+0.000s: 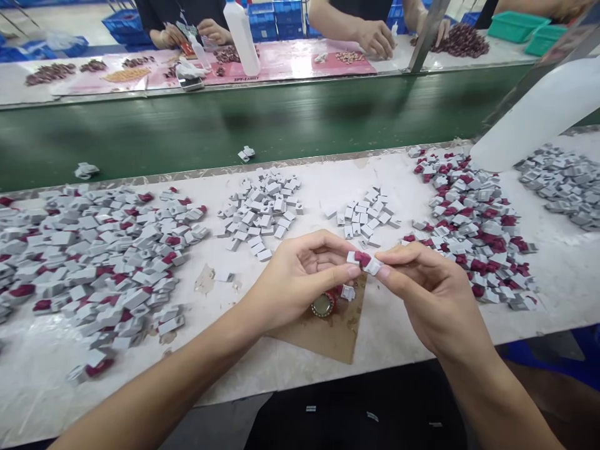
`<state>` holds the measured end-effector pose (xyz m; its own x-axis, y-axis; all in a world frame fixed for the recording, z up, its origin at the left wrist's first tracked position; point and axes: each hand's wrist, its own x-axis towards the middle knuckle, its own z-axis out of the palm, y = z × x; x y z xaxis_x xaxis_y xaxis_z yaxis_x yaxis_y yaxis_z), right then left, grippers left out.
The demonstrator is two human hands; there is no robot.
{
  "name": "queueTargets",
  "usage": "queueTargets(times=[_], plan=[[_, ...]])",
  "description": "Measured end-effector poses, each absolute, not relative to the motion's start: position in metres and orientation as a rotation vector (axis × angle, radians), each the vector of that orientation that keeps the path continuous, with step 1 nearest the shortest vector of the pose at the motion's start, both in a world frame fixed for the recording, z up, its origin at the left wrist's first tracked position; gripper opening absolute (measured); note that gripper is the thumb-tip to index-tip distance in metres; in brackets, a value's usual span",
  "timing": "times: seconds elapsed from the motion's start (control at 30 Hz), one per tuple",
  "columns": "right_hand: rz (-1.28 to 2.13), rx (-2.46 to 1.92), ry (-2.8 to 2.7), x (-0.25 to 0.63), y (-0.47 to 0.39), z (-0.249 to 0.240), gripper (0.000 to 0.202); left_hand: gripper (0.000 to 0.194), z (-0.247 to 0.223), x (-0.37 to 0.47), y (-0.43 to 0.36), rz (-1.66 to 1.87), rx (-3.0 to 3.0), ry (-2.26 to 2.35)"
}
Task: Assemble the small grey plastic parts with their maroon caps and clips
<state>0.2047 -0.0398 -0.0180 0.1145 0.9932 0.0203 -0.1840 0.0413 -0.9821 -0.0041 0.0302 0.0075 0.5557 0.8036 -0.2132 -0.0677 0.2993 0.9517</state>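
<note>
Between my two hands is a small grey and dark red plastic piece (pixel 363 259). My left hand (pixel 307 278) pinches its left end with thumb and fingers, and my right hand (pixel 424 287) pinches its right end. Below them a brown cardboard sheet (pixel 337 340) lies on the table, with a round metal cap (pixel 323 305) and a loose grey piece (pixel 347 292) on it. Beyond my hands are two heaps of plain grey pieces, a larger one (pixel 262 209) and a smaller one (pixel 368 215).
Mixed grey and red pieces are heaped at the left (pixel 107 250) and right (pixel 473 225), with more grey pieces (pixel 562 184) at far right. A white bottle (pixel 529 119) leans there. Past the green belt (pixel 281 119), people's hands (pixel 377 39) work among dark red parts.
</note>
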Motion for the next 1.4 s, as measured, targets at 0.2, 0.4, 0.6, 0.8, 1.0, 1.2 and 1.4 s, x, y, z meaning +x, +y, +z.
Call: queueTargets(times=[0.2,0.4,0.6,0.8,1.0,1.2,1.4], plan=[[1.167,-1.107,-1.123,0.21,-0.035,-0.004,0.012,0.014,0.018,-0.002,0.034,0.624,1.259,0.845],[1.17,-1.163,-1.261,0.229,-0.021,0.002,0.006,0.012,0.028,0.005,0.07,0.48,1.495,0.772],[0.194,-1.973,-1.776,0.293,0.035,0.015,0.034,0.005,0.016,0.04,0.157,0.516,1.936,1.188],[0.116,-2.336,-2.115,0.33,0.087,0.01,0.044,0.003,-0.002,0.071,0.256,0.61,1.793,1.683],[0.038,-2.304,-2.116,0.323,0.092,-0.001,0.025,0.014,-0.008,0.075,0.288,0.479,1.771,1.879],[-0.026,-2.134,-2.028,0.325,0.079,-0.009,0.027,0.042,0.01,0.033,0.223,0.373,2.078,1.634],[0.21,-1.852,-1.563,0.312,0.049,0.0,0.027,0.029,0.007,-0.037,0.146,0.3,2.444,1.394]])
